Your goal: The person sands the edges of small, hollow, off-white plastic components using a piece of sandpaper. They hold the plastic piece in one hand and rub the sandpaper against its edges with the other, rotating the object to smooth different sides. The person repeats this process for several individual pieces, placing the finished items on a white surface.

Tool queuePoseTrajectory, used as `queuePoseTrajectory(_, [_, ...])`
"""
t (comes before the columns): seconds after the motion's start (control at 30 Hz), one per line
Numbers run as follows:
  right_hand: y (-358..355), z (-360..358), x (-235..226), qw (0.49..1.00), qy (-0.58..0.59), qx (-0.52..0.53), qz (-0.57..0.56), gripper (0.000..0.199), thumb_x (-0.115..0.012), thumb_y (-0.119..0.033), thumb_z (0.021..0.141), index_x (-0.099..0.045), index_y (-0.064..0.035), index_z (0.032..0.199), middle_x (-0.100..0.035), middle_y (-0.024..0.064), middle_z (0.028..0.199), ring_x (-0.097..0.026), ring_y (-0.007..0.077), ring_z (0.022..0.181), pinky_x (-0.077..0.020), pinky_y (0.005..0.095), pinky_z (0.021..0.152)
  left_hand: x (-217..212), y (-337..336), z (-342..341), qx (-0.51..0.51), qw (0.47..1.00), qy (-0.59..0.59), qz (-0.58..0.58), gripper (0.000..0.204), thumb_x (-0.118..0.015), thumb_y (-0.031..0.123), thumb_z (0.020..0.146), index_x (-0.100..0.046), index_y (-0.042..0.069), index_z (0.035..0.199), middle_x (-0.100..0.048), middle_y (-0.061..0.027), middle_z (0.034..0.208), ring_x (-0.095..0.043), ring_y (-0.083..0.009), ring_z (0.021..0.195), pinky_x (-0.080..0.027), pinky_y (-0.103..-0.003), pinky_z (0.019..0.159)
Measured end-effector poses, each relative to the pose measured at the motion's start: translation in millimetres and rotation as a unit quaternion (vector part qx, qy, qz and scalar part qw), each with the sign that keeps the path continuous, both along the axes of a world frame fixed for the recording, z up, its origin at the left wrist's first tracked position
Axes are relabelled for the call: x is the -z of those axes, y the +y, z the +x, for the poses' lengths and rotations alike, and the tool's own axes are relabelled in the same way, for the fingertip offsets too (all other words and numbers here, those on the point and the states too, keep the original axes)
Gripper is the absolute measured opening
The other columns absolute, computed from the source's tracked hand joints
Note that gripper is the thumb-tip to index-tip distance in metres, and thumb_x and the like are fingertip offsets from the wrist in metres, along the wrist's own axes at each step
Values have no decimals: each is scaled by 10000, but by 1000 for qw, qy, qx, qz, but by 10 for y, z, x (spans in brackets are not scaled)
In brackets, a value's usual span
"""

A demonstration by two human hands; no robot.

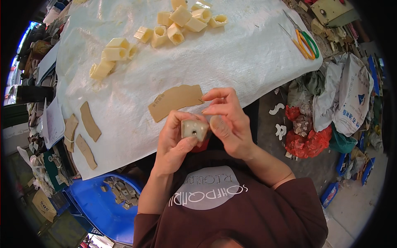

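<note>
A bench under white woven sheeting (231, 62); just below it, the left hand (175, 142) grips a cream square plastic block (194, 129), the right hand (227, 120) pinching at its face, seemingly mid-fitting; steadiness matters next.

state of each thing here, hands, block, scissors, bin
left hand: closed around small cream plastic block, its holed face up
right hand: fingertips pinched together beside the block
green and orange handled scissors: lying shut
blue plastic bin: open, holding scraps

A small cream plastic block (194, 129) with a central hole faces up, held above the lap.
</note>
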State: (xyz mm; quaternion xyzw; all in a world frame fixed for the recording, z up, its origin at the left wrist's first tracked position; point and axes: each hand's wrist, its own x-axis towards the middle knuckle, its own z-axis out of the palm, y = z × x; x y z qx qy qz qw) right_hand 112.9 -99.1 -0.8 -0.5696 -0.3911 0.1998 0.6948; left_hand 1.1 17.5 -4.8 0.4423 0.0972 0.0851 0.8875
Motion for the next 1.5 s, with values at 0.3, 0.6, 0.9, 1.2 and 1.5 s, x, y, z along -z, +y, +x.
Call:
queuePoseTrajectory(0.3, [107, 161, 106, 872, 379, -309, -11, 134, -527, -153, 866, -550, -37, 802, -498, 145, 1108, -475, 188, 1020, -385, 334, 871, 72, -23, -47, 51, 996, 45, 59, 606, -629, 364, 738, -448, -47, 1144, -555, -142, 923, -554, -193, 779, -439, -267, 629])
queuePoseTrajectory(0.6, [38, 107, -16, 928, 279, -242, -56, 148, -492, -176, 904, -542, -40, 933, -511, 139, 1104, -536, 174, 934, -458, 300, 757, -117, -77, 30, 32, 995, 96, 12, 518, -567, 305, 780, -447, -62, 1126, -562, -149, 900, -556, -182, 761, -420, -237, 563])
queuePoseTrajectory(0.9, [-13, 7, 142, 888, 391, -241, 14, 252, -417, -223, 945, -509, -61, 1115, -538, 30, 880, -532, 73, 717, -461, 204, 609, -97, -12, 26, 46, 992, 101, 55, 519, -511, 223, 822, -384, -30, 1257, -509, -69, 1045, -483, -122, 931, -389, -237, 792])
queuePoseTrajectory(1.2, [-29, -7, 103, 933, 308, -176, -65, 228, -430, -142, 916, -559, -36, 1071, -507, 100, 1117, -527, 173, 974, -422, 308, 853, -33, -4, 5, 74, 988, 107, 84, 577, -497, 284, 840, -348, -44, 1291, -470, -71, 1130, -473, -143, 954, -376, -268, 848])
queuePoseTrajectory(1.5, [-19, 116, 116, 888, 376, -264, -27, 141, -456, -134, 907, -550, -30, 919, -489, 112, 1092, -556, 154, 877, -494, 311, 724, -151, -55, 68, 72, 990, 96, 71, 592, -426, 346, 867, -349, -52, 1299, -476, -63, 1056, -490, -113, 867, -402, -213, 656])
